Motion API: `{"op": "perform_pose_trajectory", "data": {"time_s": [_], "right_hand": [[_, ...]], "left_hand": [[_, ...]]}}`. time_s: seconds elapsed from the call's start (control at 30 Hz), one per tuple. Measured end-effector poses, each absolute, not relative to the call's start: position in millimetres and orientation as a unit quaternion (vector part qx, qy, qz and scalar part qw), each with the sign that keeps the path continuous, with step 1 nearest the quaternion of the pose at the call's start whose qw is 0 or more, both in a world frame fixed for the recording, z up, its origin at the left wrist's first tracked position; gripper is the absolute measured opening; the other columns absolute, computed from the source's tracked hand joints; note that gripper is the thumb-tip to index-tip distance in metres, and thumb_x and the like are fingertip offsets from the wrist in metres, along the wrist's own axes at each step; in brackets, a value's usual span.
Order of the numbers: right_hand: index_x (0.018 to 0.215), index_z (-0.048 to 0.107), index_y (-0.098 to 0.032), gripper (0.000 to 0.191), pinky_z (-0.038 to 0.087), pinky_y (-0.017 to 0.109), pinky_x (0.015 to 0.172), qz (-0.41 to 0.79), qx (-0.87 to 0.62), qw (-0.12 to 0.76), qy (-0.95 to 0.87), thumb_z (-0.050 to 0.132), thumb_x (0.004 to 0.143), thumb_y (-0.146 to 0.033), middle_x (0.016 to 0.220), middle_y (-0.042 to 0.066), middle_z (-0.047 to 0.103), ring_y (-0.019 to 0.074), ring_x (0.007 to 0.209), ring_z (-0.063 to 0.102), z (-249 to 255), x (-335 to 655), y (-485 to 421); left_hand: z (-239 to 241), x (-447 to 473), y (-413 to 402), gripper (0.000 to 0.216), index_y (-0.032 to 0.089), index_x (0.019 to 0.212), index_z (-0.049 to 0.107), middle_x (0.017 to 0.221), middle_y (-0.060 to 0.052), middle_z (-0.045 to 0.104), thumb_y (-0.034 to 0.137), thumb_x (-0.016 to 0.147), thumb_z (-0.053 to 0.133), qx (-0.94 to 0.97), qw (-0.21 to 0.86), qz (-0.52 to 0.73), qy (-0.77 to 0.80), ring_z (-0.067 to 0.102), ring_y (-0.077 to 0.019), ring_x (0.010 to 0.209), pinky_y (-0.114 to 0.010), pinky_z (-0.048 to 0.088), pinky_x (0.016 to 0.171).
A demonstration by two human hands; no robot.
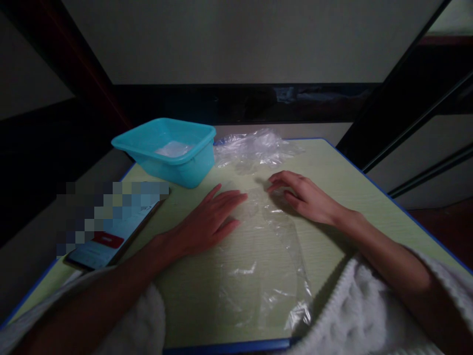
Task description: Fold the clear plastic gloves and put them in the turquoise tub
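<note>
Left hand (212,219): fingers spread, holding nothing; looks like it's smoothing the flat, clear plastic film (262,266), center to lower center.
Right hand (301,197): loosely curled, empty, near the film's top end; contact? can't tell.
Film edge: next move probably wants a light pinch.
Turquoise rectangular plastic tub (199,167): upper left.

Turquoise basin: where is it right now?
In the head view, the turquoise basin stands on the table near its far left corner, beyond the phone and just left of the crumpled clear plastic.
</note>
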State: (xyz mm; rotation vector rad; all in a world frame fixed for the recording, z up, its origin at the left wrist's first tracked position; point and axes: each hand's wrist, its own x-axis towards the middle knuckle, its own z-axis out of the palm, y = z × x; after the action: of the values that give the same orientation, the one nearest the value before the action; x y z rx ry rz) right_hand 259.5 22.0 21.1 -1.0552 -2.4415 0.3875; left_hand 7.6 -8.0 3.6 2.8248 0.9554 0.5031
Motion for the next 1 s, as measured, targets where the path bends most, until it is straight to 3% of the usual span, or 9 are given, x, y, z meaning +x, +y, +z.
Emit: {"op": "perform_pose_trajectory", "data": {"time_s": [0.3, 0.5, 1.0], "right_hand": [[0.105, 0.047, -0.014, 0.036, 0.043, 0.039, 0.083, 0.127, -0.351, 0.220, -0.902, 0.037, 0.072, -0.006, 0.099, 0.009, 0.067, 0.0235, 0.095, 0.057, 18.3, 259.2, 24.9], [0.106, 0.047, -0.015, 0.038, 0.040, 0.043, 0.087, 0.103, -0.321, 0.200, -0.920, 0.037, 0.072, -0.005, 0.101, 0.009, 0.067, 0.0242, 0.094, 0.058, 18.3, 259.2, 26.6], [0.114, 0.049, -0.015, 0.043, 0.038, 0.049, 0.093, 0.151, -0.302, 0.221, -0.915, 0.038, 0.074, -0.005, 0.113, 0.010, 0.062, 0.0245, 0.104, 0.054, 10.2, 257.4, 29.3]], "left_hand": [[2.3, 14.0, -6.3, 0.043, 0.016, 0.133, 0.038, 0.145, -0.012, 0.033, 0.026, 0.091, 0.039, 0.948, 0.088, 0.083, 0.294, 0.022, -0.0220, 0.137, -0.052, 0.009, 0.110], [4.2, 16.0, -8.8, 0.052, 0.015, 0.140, 0.026, 0.151, -0.011, 0.020, 0.034, 0.093, 0.037, 0.952, 0.074, 0.013, 0.298, 0.010, -0.0217, 0.140, -0.048, 0.011, 0.110], [3.9, 16.7, -8.3, 0.053, 0.016, 0.141, 0.024, 0.151, -0.010, 0.020, 0.037, 0.093, 0.036, 0.952, 0.070, 0.000, 0.298, 0.009, -0.0226, 0.140, -0.048, 0.012, 0.110]]}}
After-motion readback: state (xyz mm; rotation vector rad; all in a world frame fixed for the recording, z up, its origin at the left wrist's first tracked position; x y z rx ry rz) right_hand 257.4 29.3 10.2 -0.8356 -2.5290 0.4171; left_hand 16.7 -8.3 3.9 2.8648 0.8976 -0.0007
